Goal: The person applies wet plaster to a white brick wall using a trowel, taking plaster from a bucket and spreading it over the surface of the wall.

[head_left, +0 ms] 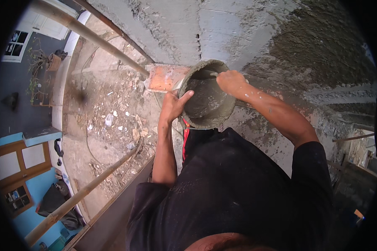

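Observation:
A round bucket [228,109], its rim and walls caked in grey cement, is held tilted in front of my body. Wet grey mortar [203,98] lies inside it. My left hand [173,104] grips the bucket's left side, thumb over the rim and fingers mostly hidden outside. Over the far right part of the rim, my right hand [232,83] is closed in a fist around the handle of what looks like a trowel. Its cement-coated blade [203,74] shows partly inside the bucket; the handle is almost covered by the fist.
A rough wall [222,33] rises ahead, with a dark patch of wet mortar [318,46] at right. An orange-stained board [167,78] lies beyond the bucket. Bamboo poles [92,39] cross at left, above rubble-strewn ground [113,113] far below. A house with a wooden door [23,161] stands left.

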Motion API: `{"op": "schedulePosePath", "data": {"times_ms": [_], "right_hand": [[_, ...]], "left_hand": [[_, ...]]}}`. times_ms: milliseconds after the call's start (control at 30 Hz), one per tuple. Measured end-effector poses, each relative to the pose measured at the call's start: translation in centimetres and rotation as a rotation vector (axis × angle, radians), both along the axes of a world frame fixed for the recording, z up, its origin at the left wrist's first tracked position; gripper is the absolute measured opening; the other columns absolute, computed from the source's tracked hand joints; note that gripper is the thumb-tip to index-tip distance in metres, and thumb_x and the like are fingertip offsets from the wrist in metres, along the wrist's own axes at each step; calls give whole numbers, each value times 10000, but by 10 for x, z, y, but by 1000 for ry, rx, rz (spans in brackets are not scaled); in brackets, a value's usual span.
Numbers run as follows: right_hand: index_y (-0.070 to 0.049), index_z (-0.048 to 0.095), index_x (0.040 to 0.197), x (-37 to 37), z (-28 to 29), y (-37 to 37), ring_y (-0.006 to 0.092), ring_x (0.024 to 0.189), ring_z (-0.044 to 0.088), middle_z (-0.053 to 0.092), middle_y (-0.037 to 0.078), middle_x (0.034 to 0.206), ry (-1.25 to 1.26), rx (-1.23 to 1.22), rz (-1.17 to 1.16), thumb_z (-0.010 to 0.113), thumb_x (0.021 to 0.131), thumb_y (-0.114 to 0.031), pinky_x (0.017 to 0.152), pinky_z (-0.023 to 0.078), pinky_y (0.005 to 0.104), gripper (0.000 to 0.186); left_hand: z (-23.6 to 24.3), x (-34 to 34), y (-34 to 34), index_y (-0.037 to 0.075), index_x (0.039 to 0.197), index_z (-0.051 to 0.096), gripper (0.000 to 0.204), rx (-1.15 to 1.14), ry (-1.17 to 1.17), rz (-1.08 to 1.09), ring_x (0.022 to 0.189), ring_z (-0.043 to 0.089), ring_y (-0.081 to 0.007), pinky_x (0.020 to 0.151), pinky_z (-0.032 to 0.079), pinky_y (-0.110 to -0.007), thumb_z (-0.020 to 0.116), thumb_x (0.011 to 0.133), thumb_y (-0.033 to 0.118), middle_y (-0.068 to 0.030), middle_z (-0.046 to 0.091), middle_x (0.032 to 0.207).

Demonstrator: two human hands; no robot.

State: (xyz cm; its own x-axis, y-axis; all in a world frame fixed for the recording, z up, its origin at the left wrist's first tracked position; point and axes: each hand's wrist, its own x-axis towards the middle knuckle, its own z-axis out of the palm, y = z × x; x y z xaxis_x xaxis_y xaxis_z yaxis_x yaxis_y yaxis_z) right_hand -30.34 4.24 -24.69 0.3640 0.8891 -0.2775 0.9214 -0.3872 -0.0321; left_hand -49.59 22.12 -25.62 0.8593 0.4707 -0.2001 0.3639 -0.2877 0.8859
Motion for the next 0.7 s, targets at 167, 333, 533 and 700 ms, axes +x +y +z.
{"op": "schedulePosePath", "data": {"times_ms": [167,333,533,700], "right_hand": [[9,730,877,-30,-46,-1,341,770,721,711,198,841,220,-92,102,614,788,-69,654,574,431,165],[45,651,915,-30,-2,8,238,539,631,635,131,679,890,-447,-12,673,803,-150,460,495,368,226],[-13,581,837,-4,-22,-45,103,444,482,528,24,592,1460,-436,-363,678,820,-161,375,379,287,179],[-27,556,803,-20,-23,-57,86,419,448,513,23,594,1568,-240,-523,654,832,-138,358,348,273,150]], "left_hand": [[13,-5,3,-84,930,687,434,-136,58,14,695,567,-104,637,499,-319,744,882,343,-66,664,744],[0,-10,10,-81,966,686,441,-139,-55,70,713,572,-105,660,506,-316,721,905,354,-51,669,763],[4,-12,14,-77,944,687,441,-149,62,121,692,544,-92,628,486,-309,695,924,363,-30,647,742],[15,-17,27,-66,911,690,454,-128,127,126,667,521,-77,590,456,-290,683,930,388,-15,630,718]]}}
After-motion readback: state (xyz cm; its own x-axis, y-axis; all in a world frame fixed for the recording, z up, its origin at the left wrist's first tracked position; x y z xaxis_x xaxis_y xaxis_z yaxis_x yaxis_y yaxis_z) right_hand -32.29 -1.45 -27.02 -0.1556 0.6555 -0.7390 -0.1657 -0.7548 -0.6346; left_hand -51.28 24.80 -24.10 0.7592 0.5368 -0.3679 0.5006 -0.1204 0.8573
